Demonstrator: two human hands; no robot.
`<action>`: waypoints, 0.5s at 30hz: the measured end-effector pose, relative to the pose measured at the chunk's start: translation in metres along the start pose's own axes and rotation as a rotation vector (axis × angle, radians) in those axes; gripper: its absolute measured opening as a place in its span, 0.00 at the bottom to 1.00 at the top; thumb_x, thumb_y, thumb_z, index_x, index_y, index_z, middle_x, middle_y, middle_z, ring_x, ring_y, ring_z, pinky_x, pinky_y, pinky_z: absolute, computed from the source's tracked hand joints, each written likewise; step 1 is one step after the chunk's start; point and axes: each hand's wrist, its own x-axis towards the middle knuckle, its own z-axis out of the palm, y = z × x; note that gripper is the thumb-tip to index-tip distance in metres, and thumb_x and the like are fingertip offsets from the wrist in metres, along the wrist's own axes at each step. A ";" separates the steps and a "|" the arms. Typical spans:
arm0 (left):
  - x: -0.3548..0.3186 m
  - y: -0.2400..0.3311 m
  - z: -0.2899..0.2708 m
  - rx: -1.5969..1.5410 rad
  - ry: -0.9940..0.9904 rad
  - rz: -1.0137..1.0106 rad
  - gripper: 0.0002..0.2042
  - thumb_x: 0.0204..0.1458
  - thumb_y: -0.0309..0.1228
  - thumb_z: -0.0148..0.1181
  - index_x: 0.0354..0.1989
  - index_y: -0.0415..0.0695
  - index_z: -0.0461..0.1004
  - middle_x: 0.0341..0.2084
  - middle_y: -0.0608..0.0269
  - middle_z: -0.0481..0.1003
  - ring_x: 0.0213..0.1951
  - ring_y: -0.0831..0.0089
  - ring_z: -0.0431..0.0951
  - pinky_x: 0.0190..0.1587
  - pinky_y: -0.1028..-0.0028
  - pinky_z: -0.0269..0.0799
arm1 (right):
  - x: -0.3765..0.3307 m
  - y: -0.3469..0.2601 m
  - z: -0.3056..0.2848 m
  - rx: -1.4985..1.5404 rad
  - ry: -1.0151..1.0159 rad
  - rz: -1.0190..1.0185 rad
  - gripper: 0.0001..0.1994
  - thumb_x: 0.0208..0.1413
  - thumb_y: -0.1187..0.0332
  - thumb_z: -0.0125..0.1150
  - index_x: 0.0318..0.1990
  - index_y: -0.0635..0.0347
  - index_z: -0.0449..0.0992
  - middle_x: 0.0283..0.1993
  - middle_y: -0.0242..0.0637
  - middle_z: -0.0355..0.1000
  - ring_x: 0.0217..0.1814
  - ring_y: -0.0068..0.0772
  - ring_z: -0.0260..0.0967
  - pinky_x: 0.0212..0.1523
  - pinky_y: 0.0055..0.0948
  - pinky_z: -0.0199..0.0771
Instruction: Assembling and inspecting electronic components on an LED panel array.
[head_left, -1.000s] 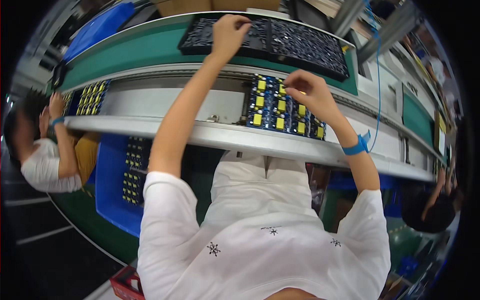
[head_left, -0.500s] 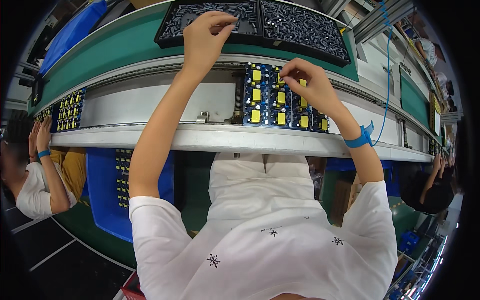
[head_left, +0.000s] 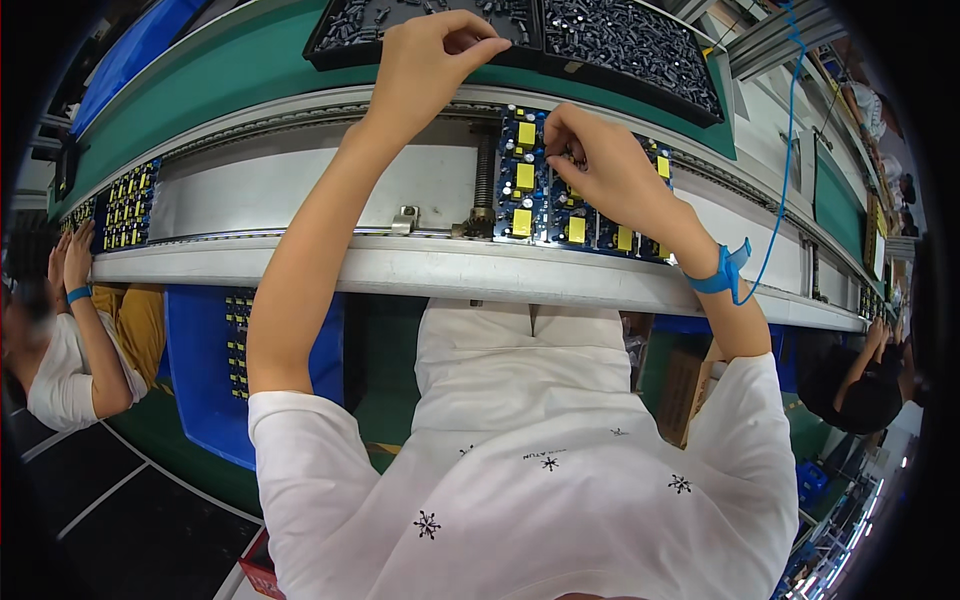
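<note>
A blue circuit board panel (head_left: 523,200) with yellow block parts and small round parts lies on the rail line in front of me. My right hand (head_left: 615,170) is over it, with thumb and fingertips pinched close above its upper middle part. Whatever they hold is hidden or too small to name. My left hand (head_left: 430,65) is raised at the near edge of the left black tray (head_left: 420,50), thumb and forefinger pinched together. Something tiny may be between those fingertips. Small dark cylindrical parts lie scattered in this tray, with its bottom showing in places.
A second black tray (head_left: 630,55) is densely filled with similar parts. A metal rail (head_left: 400,262) runs along my side. Further left lies another board panel (head_left: 130,205), near a co-worker's hands (head_left: 75,260). A blue bin (head_left: 205,390) stands below. A blue cord (head_left: 785,180) runs from my right wristband.
My left hand has shifted slightly right and down from over the tray to its near edge. My right hand has moved a little left and down over the board. The view has shifted slightly.
</note>
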 end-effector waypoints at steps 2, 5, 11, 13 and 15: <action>-0.002 0.004 0.001 0.030 -0.046 0.004 0.09 0.48 0.30 0.66 0.32 0.36 0.79 0.21 0.56 0.78 0.25 0.74 0.78 0.29 0.75 0.72 | -0.001 0.002 0.001 -0.023 0.027 -0.029 0.10 0.49 0.79 0.60 0.39 0.63 0.67 0.31 0.37 0.71 0.28 0.31 0.63 0.31 0.28 0.66; -0.002 -0.016 0.009 0.077 -0.053 0.107 0.07 0.50 0.29 0.64 0.36 0.42 0.81 0.27 0.60 0.80 0.30 0.74 0.80 0.35 0.76 0.74 | 0.000 0.001 0.003 -0.044 0.035 -0.024 0.10 0.50 0.79 0.60 0.39 0.62 0.67 0.31 0.37 0.71 0.28 0.32 0.64 0.31 0.29 0.67; -0.004 -0.026 0.016 0.124 -0.069 0.213 0.08 0.51 0.30 0.63 0.38 0.44 0.81 0.30 0.62 0.81 0.33 0.73 0.81 0.39 0.75 0.75 | -0.003 0.000 0.004 -0.042 0.054 -0.016 0.10 0.50 0.78 0.61 0.39 0.62 0.67 0.31 0.37 0.70 0.28 0.33 0.65 0.32 0.30 0.67; -0.004 -0.027 0.016 0.101 -0.093 0.185 0.08 0.51 0.30 0.63 0.38 0.44 0.81 0.30 0.62 0.81 0.33 0.73 0.81 0.39 0.75 0.75 | -0.003 0.001 0.004 -0.045 0.038 -0.008 0.10 0.50 0.78 0.61 0.39 0.62 0.67 0.31 0.37 0.70 0.29 0.33 0.65 0.32 0.30 0.68; -0.004 -0.028 0.016 0.089 -0.106 0.173 0.08 0.51 0.30 0.63 0.38 0.44 0.81 0.29 0.62 0.81 0.34 0.73 0.81 0.39 0.75 0.75 | -0.002 0.001 0.004 -0.047 0.032 -0.003 0.10 0.50 0.77 0.61 0.39 0.62 0.67 0.31 0.38 0.70 0.29 0.34 0.65 0.32 0.30 0.68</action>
